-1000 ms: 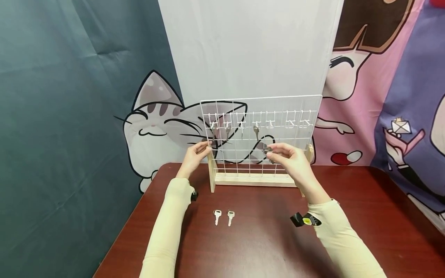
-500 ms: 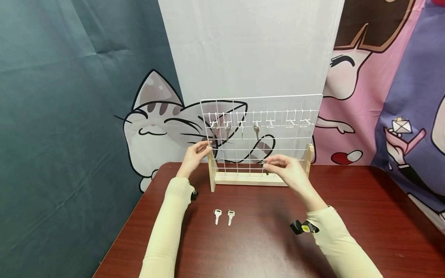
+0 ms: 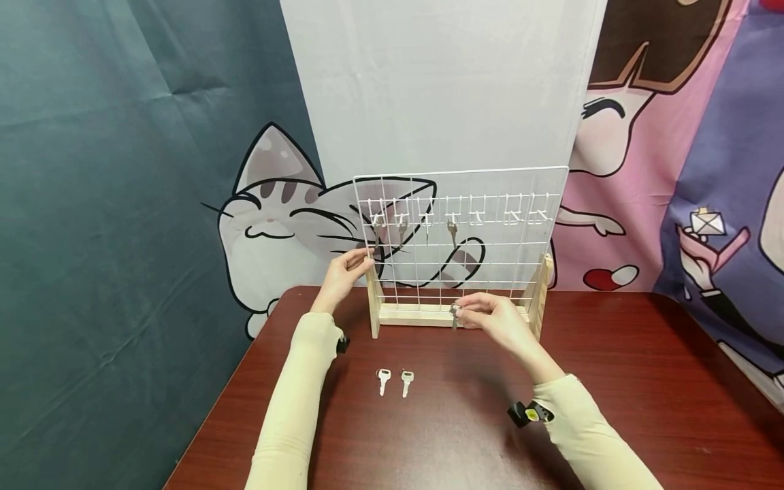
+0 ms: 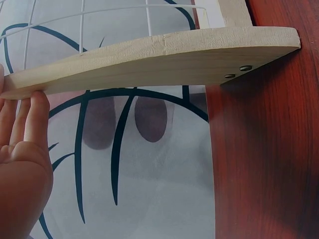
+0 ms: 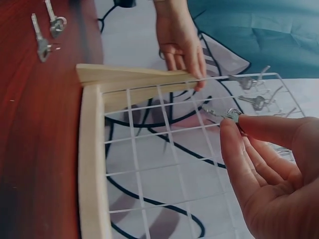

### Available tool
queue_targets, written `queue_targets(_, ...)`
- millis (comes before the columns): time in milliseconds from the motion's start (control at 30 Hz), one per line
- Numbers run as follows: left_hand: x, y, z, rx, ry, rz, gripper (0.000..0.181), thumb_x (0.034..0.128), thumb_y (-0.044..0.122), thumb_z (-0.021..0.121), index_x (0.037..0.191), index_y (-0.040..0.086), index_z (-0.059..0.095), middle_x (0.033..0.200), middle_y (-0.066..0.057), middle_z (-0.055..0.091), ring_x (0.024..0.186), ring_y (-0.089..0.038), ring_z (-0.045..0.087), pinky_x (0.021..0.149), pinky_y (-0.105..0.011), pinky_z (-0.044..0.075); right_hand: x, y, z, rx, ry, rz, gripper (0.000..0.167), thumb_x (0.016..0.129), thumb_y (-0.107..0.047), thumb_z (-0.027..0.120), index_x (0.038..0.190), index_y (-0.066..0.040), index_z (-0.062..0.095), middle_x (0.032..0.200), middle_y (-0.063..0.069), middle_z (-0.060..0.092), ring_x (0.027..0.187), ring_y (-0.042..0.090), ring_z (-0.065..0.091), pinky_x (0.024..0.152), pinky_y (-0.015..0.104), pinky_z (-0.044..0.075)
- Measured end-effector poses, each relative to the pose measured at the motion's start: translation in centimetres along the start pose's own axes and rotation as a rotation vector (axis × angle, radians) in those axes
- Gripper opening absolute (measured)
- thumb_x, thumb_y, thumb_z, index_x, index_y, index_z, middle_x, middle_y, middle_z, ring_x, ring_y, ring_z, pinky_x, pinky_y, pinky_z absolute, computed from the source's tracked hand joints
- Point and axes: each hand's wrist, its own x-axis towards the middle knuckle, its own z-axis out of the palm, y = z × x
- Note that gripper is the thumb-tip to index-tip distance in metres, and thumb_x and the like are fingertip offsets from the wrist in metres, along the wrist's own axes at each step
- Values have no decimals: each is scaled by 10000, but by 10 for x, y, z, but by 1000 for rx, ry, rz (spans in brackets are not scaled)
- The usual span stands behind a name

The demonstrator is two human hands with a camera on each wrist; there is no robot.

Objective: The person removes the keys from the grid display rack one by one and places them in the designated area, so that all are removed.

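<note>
In the head view, my right hand (image 3: pixel 493 323) pinches a small metal key (image 3: pixel 454 315) by its ring between thumb and fingertips. It is held in front of the lower part of a white wire grid rack (image 3: pixel 462 169). The right wrist view shows this key (image 5: pixel 214 113) pointing away from the fingertips. My left hand (image 3: pixel 340 278) grips the top of the rack's left wooden side post (image 3: pixel 373 303), thumb on one side and fingers on the other. Several keys hang on the left hooks, one of them a key (image 3: pixel 452 231) on the fourth hook.
Two keys lie side by side on the red-brown table, a left key (image 3: pixel 383 382) and a right key (image 3: pixel 407 383). White hooks (image 3: pixel 513 217) on the rack's right part carry nothing. A printed cloth backdrop (image 3: pixel 441 88) stands behind the rack.
My right hand has moved down and slightly left with the key, from mid-grid to the rack's wooden base. My left hand has stayed on the side post.
</note>
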Motion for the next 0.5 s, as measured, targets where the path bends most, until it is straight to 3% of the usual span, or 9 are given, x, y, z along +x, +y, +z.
queue_targets(133,0,0,0,-3,0,-8,415,987,28,641,1352,-140,537,1418,-266,532,1358,-351,485,1099,-343,450,1,12,6,11,-43,8,252,938,-64,708,1138,88,685,972,192,745,898,341,731,789,341,627)
queue_targets(233,1,1,0,-7,0,-11,408,986,34,646,1348,-128,549,1416,-253,541,1361,-341,486,1097,-340,452,2,20,11,14,-79,14,229,943,-34,686,1122,109,679,950,193,742,902,390,720,797,388,628)
queue_targets(367,2,1,-1,-8,4,-16,396,984,39,651,1343,-105,568,1412,-231,555,1356,-331,496,1087,-327,462,3,31,18,-1,-129,21,204,943,-7,660,1098,124,677,945,194,740,869,324,730,822,472,614)
queue_targets(500,0,0,-1,-4,5,-24,405,989,41,644,1354,-109,557,1418,-234,546,1354,-338,495,1080,-323,467,0,43,25,-28,-174,41,157,930,14,654,1054,107,680,911,166,737,817,244,729,802,455,623)
